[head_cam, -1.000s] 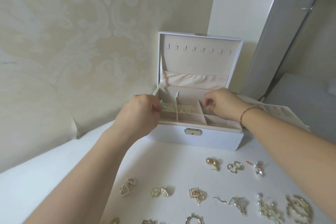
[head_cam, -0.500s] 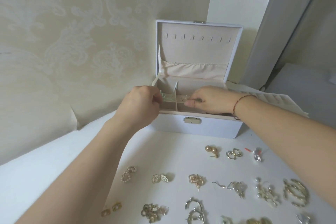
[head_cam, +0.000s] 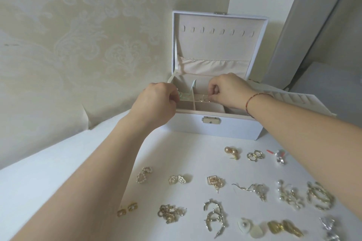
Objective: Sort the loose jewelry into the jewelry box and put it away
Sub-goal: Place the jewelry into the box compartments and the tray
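The open jewelry box (head_cam: 213, 123) stands ahead on the white surface (head_cam: 58, 172), loose earrings (head_cam: 215, 215) lying nearer me; my left hand (head_cam: 156, 101) pinches a pale green piece (head_cam: 183, 96), my right hand (head_cam: 229, 90) a gold piece (head_cam: 203, 99), over adjacent compartments.
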{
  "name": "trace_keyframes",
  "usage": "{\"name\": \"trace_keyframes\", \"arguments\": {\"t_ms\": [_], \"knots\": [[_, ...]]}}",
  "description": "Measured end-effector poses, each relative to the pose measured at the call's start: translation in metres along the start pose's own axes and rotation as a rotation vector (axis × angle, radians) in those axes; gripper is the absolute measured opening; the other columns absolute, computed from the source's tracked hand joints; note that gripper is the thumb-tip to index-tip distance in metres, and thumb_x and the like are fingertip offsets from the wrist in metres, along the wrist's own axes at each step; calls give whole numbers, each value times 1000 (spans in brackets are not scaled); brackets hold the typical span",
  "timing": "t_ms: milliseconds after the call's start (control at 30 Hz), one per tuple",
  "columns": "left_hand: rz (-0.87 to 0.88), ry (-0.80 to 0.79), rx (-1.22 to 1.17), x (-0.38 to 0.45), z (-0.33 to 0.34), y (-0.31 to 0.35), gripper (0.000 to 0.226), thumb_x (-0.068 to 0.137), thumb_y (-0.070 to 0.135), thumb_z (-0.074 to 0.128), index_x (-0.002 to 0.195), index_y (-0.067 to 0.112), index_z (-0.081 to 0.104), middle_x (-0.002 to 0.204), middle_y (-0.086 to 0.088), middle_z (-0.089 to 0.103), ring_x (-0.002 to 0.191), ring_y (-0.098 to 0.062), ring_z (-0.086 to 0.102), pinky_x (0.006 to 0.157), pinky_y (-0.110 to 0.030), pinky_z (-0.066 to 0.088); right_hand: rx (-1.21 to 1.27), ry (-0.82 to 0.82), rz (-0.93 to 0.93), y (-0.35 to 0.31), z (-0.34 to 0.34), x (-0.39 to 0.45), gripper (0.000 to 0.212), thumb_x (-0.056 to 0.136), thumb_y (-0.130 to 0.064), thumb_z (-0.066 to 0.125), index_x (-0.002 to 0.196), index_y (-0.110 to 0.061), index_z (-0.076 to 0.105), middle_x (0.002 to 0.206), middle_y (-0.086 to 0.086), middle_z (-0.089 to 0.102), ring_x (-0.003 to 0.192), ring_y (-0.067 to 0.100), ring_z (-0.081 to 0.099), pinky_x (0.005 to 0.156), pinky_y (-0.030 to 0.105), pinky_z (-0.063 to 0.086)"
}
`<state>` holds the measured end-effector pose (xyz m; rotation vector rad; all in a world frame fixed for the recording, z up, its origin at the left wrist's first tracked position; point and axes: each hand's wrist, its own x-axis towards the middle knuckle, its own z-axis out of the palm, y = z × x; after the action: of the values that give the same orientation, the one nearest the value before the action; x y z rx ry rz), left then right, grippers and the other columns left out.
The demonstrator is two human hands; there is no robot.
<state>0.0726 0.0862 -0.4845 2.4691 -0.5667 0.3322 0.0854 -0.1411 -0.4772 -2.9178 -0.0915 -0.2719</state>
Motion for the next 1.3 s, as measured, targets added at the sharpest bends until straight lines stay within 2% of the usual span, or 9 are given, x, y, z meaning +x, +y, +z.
{"name": "trace_keyframes", "arguments": {"t_ms": [133, 267, 367, 467, 600, 800, 1000, 1167, 1300], "knots": [[18, 5, 9, 2, 1, -2, 36, 80, 2, 45, 93, 25, 69, 92, -2, 67, 83, -30, 59, 66, -31, 49, 98, 110, -56, -8, -9, -12, 4, 80, -27, 68, 77, -26, 66, 75, -13, 64, 76, 11, 59, 77, 35, 53], [38, 40, 16, 3, 2, 0, 40, 77, -2, 44, 92, 23, 71, 88, 1, 64, 79, -26, 55, 65, -29, 46, 192, 241, -298, -29, -36, -59, 4, 82, -20, 68, 84, -23, 70, 77, -10, 66, 79, 11, 61, 78, 33, 49], [135, 99, 58, 2, 6, 6, 33, 76, 1, 48, 86, 22, 72, 85, -4, 66, 84, -31, 58, 70, -37, 53, 169, 133, -389, -33, -50, -106, 8, 85, -18, 66, 89, -22, 71, 79, -9, 66, 78, 13, 60, 74, 29, 48], [323, 56, 21, -4, 10, 13, 22, 78, 9, 50, 83, 19, 69, 80, 1, 60, 73, -26, 55, 65, -38, 52, 167, -81, -357, -20, -58, -151, 15, 89, -15, 65, 94, -28, 71, 84, -18, 64, 82, 7, 60, 74, 14, 43], [585, -38, 21, -13, 15, 21, 11, 85, 14, 56, 90, 16, 66, 79, 11, 51, 69, -12, 46, 60, -28, 42, 136, -199, -220, 4, -55, -195, 15, 88, -32, 65, 101, -40, 67, 95, -25, 61, 93, 2, 57, 80, 26, 48], [625, -83, 43, -16, 20, 23, 12, 88, 20, 58, 98, 17, 63, 87, 2, 64, 77, -21, 59, 64, -32, 47, 66, -208, -194, 8, -29, -219, 43, 76, -67, 51, 109, -42, 62, 96, -27, 59, 101, -1, 48, 86, 29, 47], [609, -130, 87, -14, 14, 24, 15, 89, 17, 63, 104, 18, 64, 88, 12, 54, 75, -15, 49, 67, -34, 48, 152, -212, -197, 14, -20, -215, 17, 80, -46, 68, 94, -36, 69, 87, -20, 64, 95, 2, 52, 83, 32, 48], [590, -169, 93, -13, 11, 25, 19, 89, 15, 62, 107, 21, 64, 97, 5, 65, 83, -22, 58, 70, -38, 51, 333, -80, -54, 31, -34, -218, 17, 84, -26, 72, 94, -40, 71, 86, -22, 66, 91, 5, 58, 85, 26, 47], [580, -190, 108, -15, 9, 26, 19, 89, 13, 61, 107, 20, 64, 98, 5, 66, 85, -25, 59, 70, -40, 51, 271, -59, -90, 34, -43, -242, 14, 83, -32, 73, 94, -40, 70, 89, -23, 66, 95, 5, 56, 84, 27, 46]]}}
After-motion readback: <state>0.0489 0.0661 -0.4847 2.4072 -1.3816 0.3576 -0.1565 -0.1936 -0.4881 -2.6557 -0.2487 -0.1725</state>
